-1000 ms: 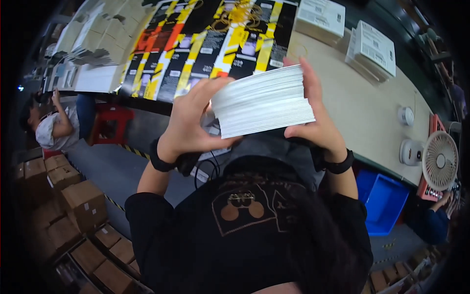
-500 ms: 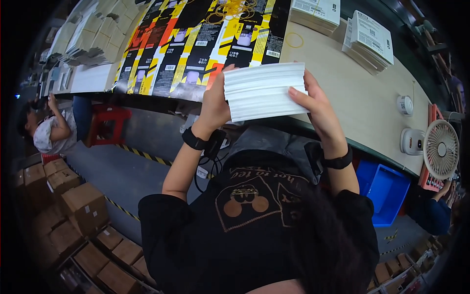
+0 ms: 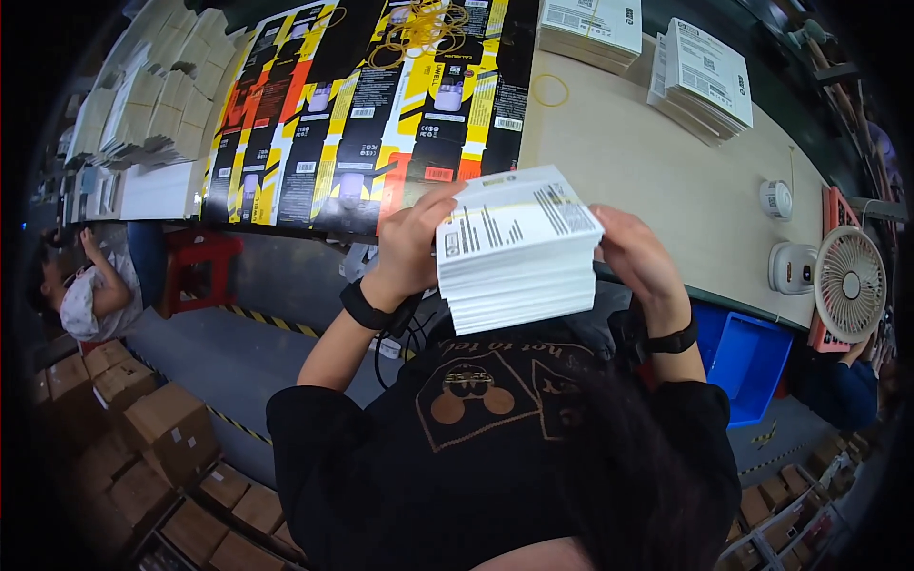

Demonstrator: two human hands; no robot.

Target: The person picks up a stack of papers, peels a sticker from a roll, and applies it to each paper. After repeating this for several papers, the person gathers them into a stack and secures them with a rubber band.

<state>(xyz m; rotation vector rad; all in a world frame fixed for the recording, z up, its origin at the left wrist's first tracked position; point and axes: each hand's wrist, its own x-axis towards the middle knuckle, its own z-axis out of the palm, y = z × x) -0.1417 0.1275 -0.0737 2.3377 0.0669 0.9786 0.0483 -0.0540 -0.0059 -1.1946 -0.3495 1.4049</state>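
A thick stack of folded white printed leaflets (image 3: 519, 285) is held in front of my chest, just off the table's near edge. Its printed top sheet faces up, crossed by a thin yellowish line that may be a rubber band. My left hand (image 3: 411, 243) grips the left side, fingers curled over the upper left corner. At the right end, my right hand (image 3: 645, 257) has its fingers closed against the upper right corner; some fingertips are hidden behind the stack. Beyond lies a heap of yellow rubber bands (image 3: 424, 33) on flat printed box sheets (image 3: 362, 124). A single rubber band (image 3: 535, 90) lies on the table.
Banded leaflet stacks (image 3: 705, 81) stand at the back right, with more bundles (image 3: 157, 105) at far left. A fan (image 3: 850, 285) and small white device (image 3: 792, 268) sit on the right, above a blue bin (image 3: 752, 366). A person (image 3: 95, 290) is beside a red stool (image 3: 205, 262).
The leaflet stack has come down toward my chest and tipped, so its printed top now shows. My right thumb has left the stack's front face, and that hand now meets the upper right corner.
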